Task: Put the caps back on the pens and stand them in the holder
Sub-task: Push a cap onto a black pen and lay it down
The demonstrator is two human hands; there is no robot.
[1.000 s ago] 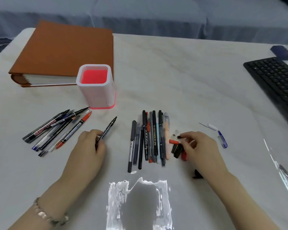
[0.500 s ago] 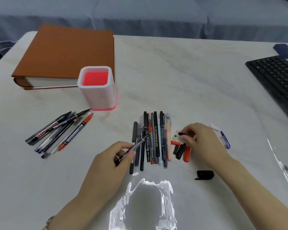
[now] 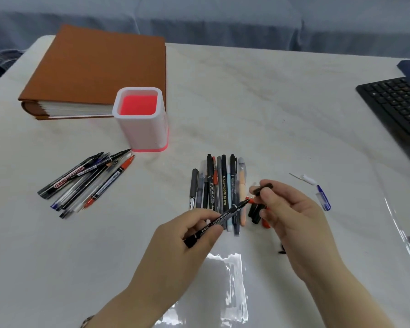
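Both hands are meeting: left hand (image 3: 187,235) pinching the pen (image 3: 223,217) it carried across, right hand (image 3: 291,216) pinching a lifted cap (image 3: 263,188) just off its tip. Capping is likely starting; holder (image 3: 140,129) is standing beyond left hand.

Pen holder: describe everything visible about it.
The pen holder is a squarish white cup with rounded corners, seemingly plastic, bright red inside and along its base edge. It stands upright on the table, right in front of the brown binder, with no pens in it. No hand touches it.
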